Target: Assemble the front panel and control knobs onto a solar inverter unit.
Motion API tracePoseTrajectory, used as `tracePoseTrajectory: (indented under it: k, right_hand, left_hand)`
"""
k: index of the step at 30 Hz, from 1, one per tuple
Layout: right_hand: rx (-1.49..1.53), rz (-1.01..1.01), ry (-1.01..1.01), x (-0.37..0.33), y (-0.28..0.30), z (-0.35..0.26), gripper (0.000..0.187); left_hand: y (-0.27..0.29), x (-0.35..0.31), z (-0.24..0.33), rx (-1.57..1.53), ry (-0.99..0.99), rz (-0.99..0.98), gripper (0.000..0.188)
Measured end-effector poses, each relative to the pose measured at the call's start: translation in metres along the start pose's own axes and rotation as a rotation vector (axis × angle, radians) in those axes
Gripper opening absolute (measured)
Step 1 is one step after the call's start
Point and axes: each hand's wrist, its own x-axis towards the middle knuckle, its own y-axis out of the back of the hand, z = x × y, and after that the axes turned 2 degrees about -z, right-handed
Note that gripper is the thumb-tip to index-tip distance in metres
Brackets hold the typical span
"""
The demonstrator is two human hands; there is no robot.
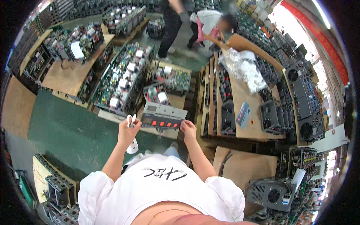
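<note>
Between my hands is a flat grey panel (160, 125) with a row of several red rectangles along its dark lower part. Its upper part is lighter grey with small openings. My left hand (128, 131) pinches the panel's left edge. A white looped item (131, 119) sticks up at those fingers, and a white piece with dark spots (132, 147) hangs below the same hand; I cannot tell whether they are one thing. At the right edge, my right hand (188, 131) grips the panel between thumb and fingers. Behind it stands an open unit with a white cylindrical part (162, 98).
A long row of open circuit units (125, 80) stands ahead left. On the right, a wooden board (258, 127) bears a similar panel (243, 114), crumpled clear plastic (245, 69) and black casings (273, 116). A fan-cooled unit (270, 194) sits lower right. Two people (210, 22) are ahead.
</note>
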Motion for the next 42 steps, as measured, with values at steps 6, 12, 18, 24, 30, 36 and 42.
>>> tracePoseTrajectory:
  k: [6,12,18,24,30,36,42]
  right_hand:
    - [-0.155,0.078,-0.094,-0.035,0.029,0.053,0.014]
    - [-0.519,0.163,-0.148,-0.044,0.059,0.115,0.008]
    - [-0.574,0.185,-0.049,-0.011,0.070,0.101,0.012]
    - [-0.624,0.193,0.262,0.040,0.085,0.060,0.010]
    - [-0.637,0.180,0.493,0.077,0.092,0.032,0.007]
    - [-0.531,0.211,0.574,0.135,0.100,0.065,0.004]
    - [-0.360,0.181,0.587,0.196,0.092,0.108,0.004]
  left_hand:
    - [0.003,-0.024,-0.059,0.285,0.134,-0.082,0.011]
    - [0.000,-0.049,-0.122,0.454,0.213,-0.154,0.014]
    - [-0.032,-0.039,-0.150,0.415,0.376,-0.163,0.012]
    - [-0.093,-0.015,-0.180,0.349,0.338,-0.101,0.010]
    - [-0.138,0.009,-0.194,0.322,0.208,-0.059,0.013]
    - [-0.159,0.050,-0.236,0.415,-0.014,0.004,0.017]
    - [-0.161,0.087,-0.266,0.430,-0.148,0.075,0.017]
